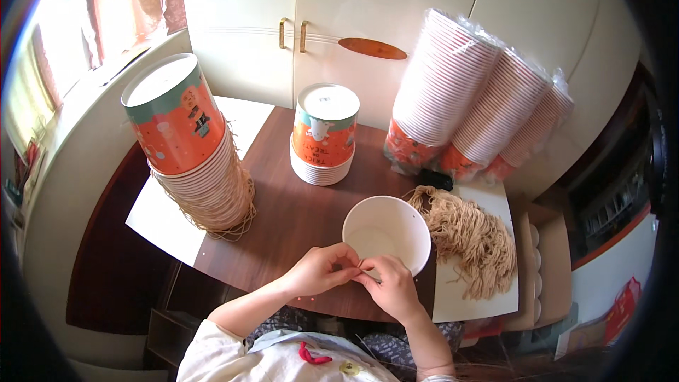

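A white paper bucket [376, 225] stands mouth up on the brown table, its pale inside showing. Over its near rim my two hands meet, fingertips almost touching. My left hand [327, 269] is closed in a pinch, and my right hand [387, 283] pinches from the other side. Whatever is between the fingers is too small to make out. Just right of the bucket lies a heap of tan cords [470, 244]. At the left rises a tall stack of upturned orange and green buckets [177, 124], with tan cords hanging down its side.
A shorter stack of upturned printed buckets [325, 134] stands at the table's middle back. Several plastic-wrapped bucket stacks [445, 92] lean at the back right, near a small black object [435, 180]. An open cardboard box [552, 262] sits beyond the table's right edge. White cabinets [240, 21] close off the back.
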`<action>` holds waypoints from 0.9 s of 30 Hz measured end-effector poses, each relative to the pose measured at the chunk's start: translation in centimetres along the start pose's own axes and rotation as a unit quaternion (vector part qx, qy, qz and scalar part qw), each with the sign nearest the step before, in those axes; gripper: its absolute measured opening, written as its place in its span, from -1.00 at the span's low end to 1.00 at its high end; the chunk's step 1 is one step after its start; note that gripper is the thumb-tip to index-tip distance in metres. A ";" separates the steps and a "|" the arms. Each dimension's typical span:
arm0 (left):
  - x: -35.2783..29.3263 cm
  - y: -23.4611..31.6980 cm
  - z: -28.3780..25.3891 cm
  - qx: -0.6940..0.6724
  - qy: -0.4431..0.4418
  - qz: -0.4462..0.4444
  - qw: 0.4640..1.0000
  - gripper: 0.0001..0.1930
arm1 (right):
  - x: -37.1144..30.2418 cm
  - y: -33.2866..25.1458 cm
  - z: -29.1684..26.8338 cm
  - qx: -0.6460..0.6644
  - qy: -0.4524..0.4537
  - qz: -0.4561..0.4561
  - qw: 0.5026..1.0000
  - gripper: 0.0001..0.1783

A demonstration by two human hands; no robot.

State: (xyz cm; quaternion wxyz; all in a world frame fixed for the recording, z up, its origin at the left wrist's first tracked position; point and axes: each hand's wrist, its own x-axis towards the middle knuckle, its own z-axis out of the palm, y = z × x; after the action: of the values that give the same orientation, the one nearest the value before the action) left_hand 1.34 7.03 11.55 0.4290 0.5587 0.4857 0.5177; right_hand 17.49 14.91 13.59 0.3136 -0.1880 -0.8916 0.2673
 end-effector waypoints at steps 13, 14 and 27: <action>-0.7 -1.1 -0.3 -0.172 0.021 -0.057 0.983 -0.81 | 0.4 -0.8 0.4 -0.021 0.049 -0.036 0.998 -0.81; -0.9 -0.5 -0.2 -0.173 0.020 -0.058 0.983 -0.81 | 0.3 -0.6 0.5 -0.022 0.049 -0.035 0.998 -0.81; -2.2 -3.8 1.9 0.334 0.231 0.153 0.901 -0.78 | 0.6 -0.8 0.8 0.006 0.024 -0.001 1.000 -0.80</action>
State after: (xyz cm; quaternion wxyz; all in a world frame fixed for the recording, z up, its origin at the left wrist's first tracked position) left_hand 2.91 5.48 7.24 0.0083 0.6011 0.6245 0.4985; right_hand 16.43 14.33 13.81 0.3363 -0.1921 -0.8823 0.2676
